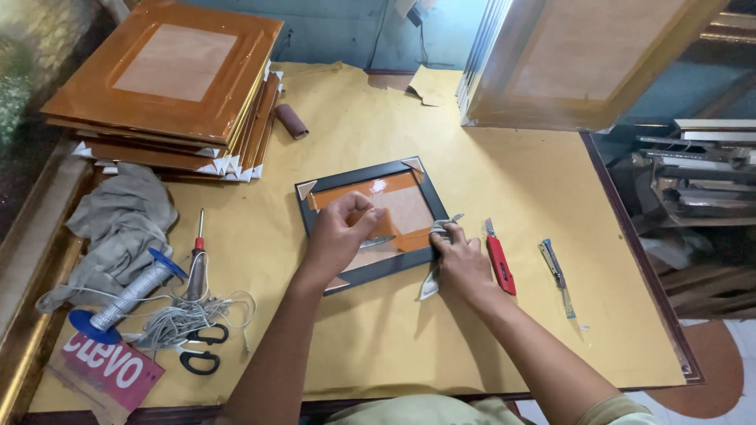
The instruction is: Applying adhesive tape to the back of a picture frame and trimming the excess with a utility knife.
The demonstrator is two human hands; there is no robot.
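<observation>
Head view: near the table's centre lies a black picture frame (371, 223), back up; left hand (337, 233) presses fingers together on its brown backing, right hand (461, 258) pinches a grey cloth (435, 267) at the frame's right edge, a red utility knife (499, 263) just beside it.

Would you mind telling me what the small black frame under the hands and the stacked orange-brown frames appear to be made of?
The black picture frame looks like matt-painted wood or moulded plastic: even, dull black, with pale card protectors at the corners. The stacked frames look like glossy lacquered wood: light reflects off the orange-brown borders, and the centre panels show a pale, plywood-like grain. Both are guesses from the surface alone.
</observation>
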